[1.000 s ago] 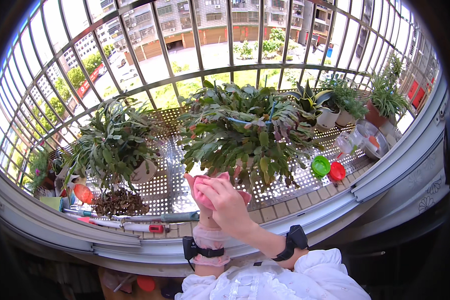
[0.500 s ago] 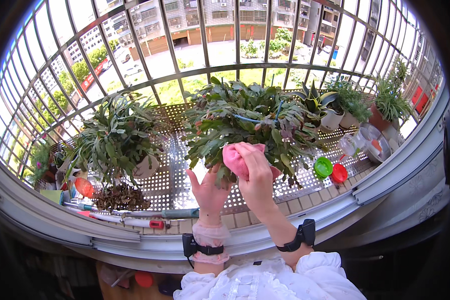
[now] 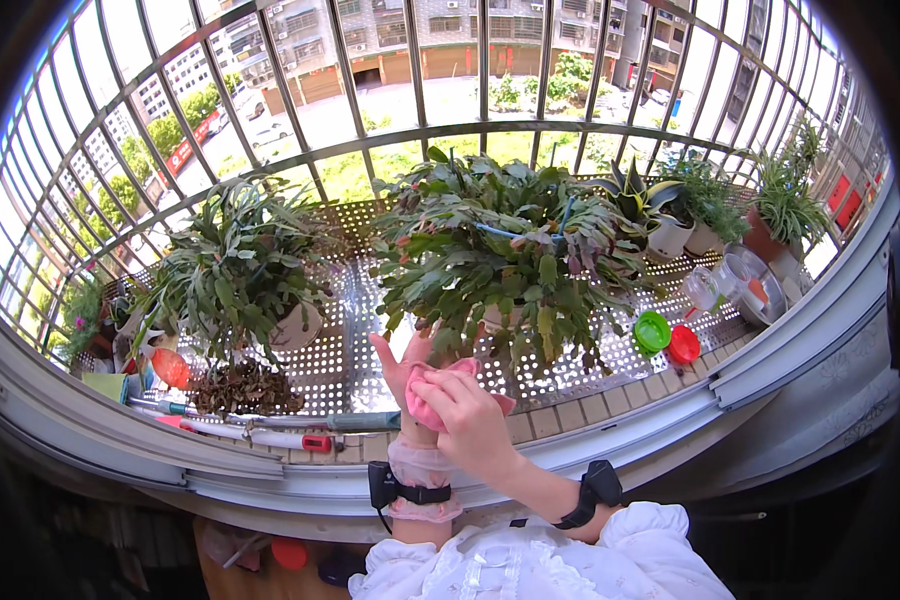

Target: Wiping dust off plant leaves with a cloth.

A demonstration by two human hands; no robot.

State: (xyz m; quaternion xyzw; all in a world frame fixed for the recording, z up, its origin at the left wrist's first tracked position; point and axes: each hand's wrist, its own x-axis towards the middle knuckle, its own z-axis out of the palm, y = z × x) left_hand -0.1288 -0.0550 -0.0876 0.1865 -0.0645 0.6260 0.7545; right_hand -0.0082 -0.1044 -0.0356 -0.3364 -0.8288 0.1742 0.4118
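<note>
A folded pink cloth is pinched in my right hand, which crosses over to the left. The cloth lies against the palm and wrist area of my left hand. That left hand is palm up with its thumb spread out. Its fingertips reach the lower leaves of the large Christmas cactus, and the cloth and leaves partly hide them. The cactus has flat green segmented leaves, some reddish, with a blue tie across its top. Part of its pale pot shows behind the hanging leaves.
A second leafy potted plant stands left, above dry brown leaves. A long-handled tool lies along the tiled ledge. Green and red cups, a clear container and smaller pots are right. Metal bars rise behind.
My right hand has come down and left with the pink cloth, from the front leaves of the cactus onto my left hand. The front leaves now hang uncovered.
</note>
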